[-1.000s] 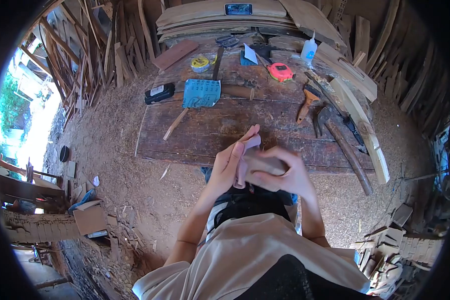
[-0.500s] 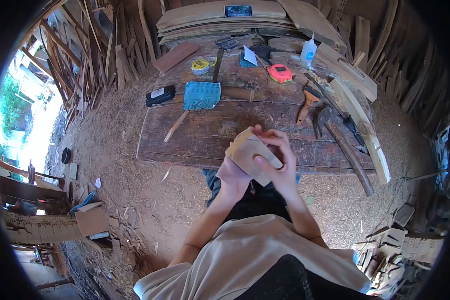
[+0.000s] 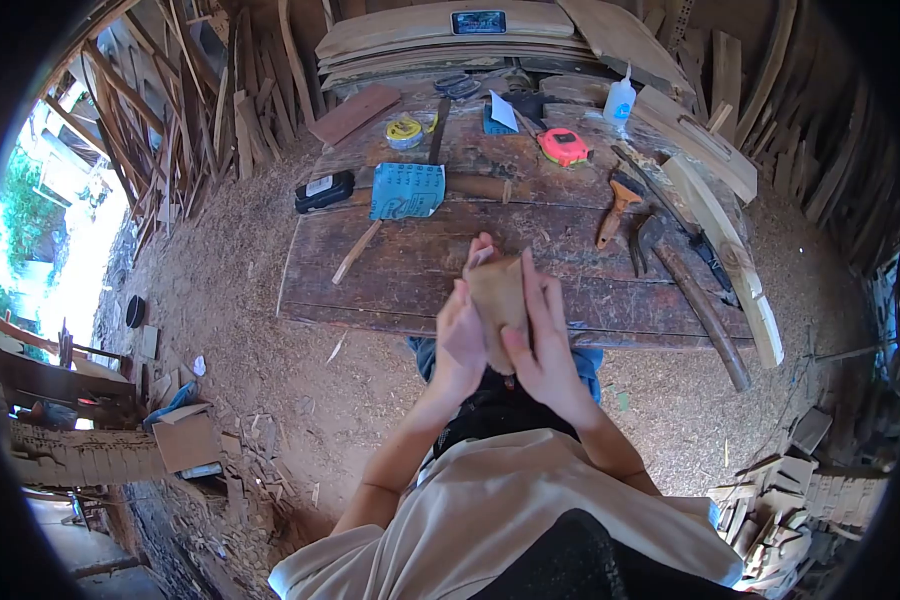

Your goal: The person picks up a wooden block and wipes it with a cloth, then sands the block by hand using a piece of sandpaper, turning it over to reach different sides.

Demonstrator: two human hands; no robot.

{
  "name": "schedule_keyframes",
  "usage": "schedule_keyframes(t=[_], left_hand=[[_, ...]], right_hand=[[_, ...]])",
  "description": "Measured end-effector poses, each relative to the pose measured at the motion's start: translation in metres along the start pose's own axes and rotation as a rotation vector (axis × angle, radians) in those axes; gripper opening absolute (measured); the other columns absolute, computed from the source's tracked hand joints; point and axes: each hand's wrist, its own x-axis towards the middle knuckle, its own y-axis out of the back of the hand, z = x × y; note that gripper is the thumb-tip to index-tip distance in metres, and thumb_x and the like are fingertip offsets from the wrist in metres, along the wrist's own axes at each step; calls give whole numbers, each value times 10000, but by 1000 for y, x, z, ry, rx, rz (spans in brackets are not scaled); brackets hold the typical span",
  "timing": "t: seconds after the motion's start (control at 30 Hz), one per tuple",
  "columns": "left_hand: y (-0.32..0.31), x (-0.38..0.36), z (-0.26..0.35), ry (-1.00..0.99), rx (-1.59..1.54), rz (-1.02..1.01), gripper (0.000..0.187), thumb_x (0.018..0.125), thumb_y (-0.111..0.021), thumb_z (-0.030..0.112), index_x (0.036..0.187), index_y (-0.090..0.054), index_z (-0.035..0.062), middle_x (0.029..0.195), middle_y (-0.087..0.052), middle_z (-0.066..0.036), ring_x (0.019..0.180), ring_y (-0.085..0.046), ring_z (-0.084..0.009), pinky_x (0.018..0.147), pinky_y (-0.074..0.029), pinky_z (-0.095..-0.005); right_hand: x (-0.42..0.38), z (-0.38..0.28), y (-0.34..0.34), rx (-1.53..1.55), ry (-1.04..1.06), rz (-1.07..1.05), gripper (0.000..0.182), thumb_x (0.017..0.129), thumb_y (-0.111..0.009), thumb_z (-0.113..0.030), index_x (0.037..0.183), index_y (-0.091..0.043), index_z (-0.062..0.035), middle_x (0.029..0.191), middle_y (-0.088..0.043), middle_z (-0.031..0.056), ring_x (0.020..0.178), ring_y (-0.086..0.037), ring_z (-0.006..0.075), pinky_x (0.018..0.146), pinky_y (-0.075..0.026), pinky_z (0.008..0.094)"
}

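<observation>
A small pale wooden block (image 3: 500, 300) is held between my two hands, just over the front edge of the workbench. My left hand (image 3: 462, 338) presses along its left side, some fingertips curling around the far end. On the right side, my right hand (image 3: 544, 350) grips it with the thumb across the face turned up to me and the fingers pointing away. The block's far side and underside are hidden. Beyond the hands, a blue-green sandpaper sheet (image 3: 408, 191) lies on the bench with a wooden stick (image 3: 357, 252) sticking out below it.
On the worn workbench (image 3: 370, 290) lie a hammer (image 3: 698, 300), a brush (image 3: 620, 209), a pink tape measure (image 3: 565, 147), a yellow tape roll (image 3: 405, 132), a black device (image 3: 324, 191) and a glue bottle (image 3: 619, 100). A curved wooden piece (image 3: 725, 250) runs along the right edge.
The block has turned from a slanted pose to a more upright one. My left hand has moved from beneath it to its left side; my right hand has shifted its grip along the right.
</observation>
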Motion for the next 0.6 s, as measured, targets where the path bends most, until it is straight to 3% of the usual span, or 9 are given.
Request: schedule_keyframes(t=[0.07,0.13,0.2,0.33,0.4,0.47,0.5,0.53,0.6], left_hand=[[0,-17,-18,267,-62,47,549,1105,-233,388,1535,-309,56,1545,-397,-97,1454,-338,-223,1199,-268,-372],[-6,-25,-24,199,-86,9,569,1096,-264,426,1549,-280,83,1527,-412,-82,1438,-366,-222,1184,-289,-378],[-13,-17,-26,-24,-126,79,595,1090,-268,453,1565,-243,96,1561,-368,-81,1454,-338,-222,1193,-271,-389],[-3,15,7,-246,10,111,649,1088,-247,465,1577,-201,40,1619,-279,-57,1488,-263,-214,1219,-196,-380],[-1,15,10,-237,126,120,679,1084,-261,472,1580,-170,17,1639,-244,-55,1501,-236,-210,1220,-186,-366],[-8,8,-3,-269,-44,70,687,1082,-284,467,1585,-151,19,1644,-236,-50,1509,-212,-206,1218,-177,-364],[-6,-1,-14,-214,-35,46,623,1086,-335,403,1566,-219,23,1597,-312,-79,1465,-309,-219,1189,-253,-373],[-4,-17,-28,-214,-29,43,623,1086,-335,403,1566,-219,23,1597,-312,-79,1465,-309,-219,1189,-253,-373],[-3,-41,-48,2,150,93,553,1055,-412,326,1480,-377,-26,1477,-464,-106,1339,-470,-216,1114,-351,-346]], right_hand=[[7,-1,3,-28,31,33,843,916,-583,-162,1566,-92,52,1283,-390,271,1197,-478,451,1042,-400,449],[9,-4,6,-12,-9,46,792,940,-546,-196,1572,-126,31,1305,-374,266,1191,-469,426,1046,-393,434],[6,-6,5,35,-30,3,787,944,-537,-203,1570,-124,40,1306,-369,262,1192,-456,416,1056,-378,426],[-12,-7,-1,158,19,-143,781,951,-517,-196,1563,-107,66,1310,-357,247,1203,-424,406,1088,-326,414],[-13,-9,0,192,21,-145,788,946,-515,-197,1558,-104,82,1300,-364,238,1205,-409,400,1104,-295,401],[-6,-8,6,240,55,-138,793,931,-532,-196,1561,-129,69,1310,-369,240,1202,-423,399,1098,-311,401],[0,-10,9,246,57,-134,793,931,-532,-196,1561,-129,69,1310,-369,240,1202,-423,399,1098,-311,401],[8,-12,12,224,78,-104,786,924,-535,-188,1561,-149,61,1321,-370,240,1203,-433,400,1092,-325,401],[13,-16,13,200,101,-71,780,916,-539,-180,1561,-168,53,1331,-371,240,1203,-442,400,1085,-338,402]])
